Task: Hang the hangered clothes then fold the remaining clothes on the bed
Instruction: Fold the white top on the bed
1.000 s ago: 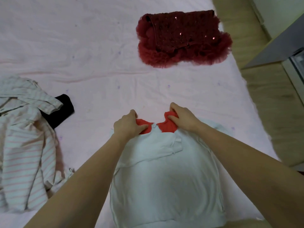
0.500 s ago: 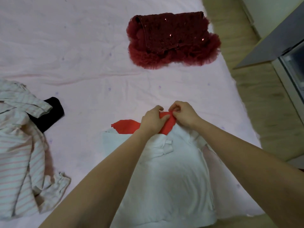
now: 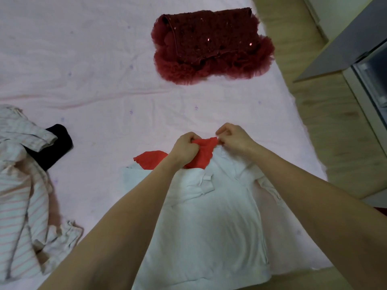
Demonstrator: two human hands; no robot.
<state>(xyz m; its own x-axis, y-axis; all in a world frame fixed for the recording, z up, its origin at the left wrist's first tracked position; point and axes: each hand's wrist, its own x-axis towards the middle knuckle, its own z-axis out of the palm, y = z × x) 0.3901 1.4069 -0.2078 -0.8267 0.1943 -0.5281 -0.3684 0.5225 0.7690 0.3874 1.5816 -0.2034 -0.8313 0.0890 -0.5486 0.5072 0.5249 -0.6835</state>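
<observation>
A white top lies flat on the pink bed sheet in front of me. Its red collar spreads out at the far edge. My left hand grips a bunch of the red collar near the middle. My right hand pinches the collar's right tip just beside it. Both hands sit close together at the neckline. A folded dark red sequined tulle dress rests further away on the bed.
A striped pink-and-white garment lies crumpled at the left, partly over a black item. The bed's right edge meets a wooden floor. Grey furniture stands at the far right.
My left hand has moved right along the collar to meet my right hand, leaving the collar's left side lying uncovered on the sheet. Both hands have lifted the red fabric slightly.
</observation>
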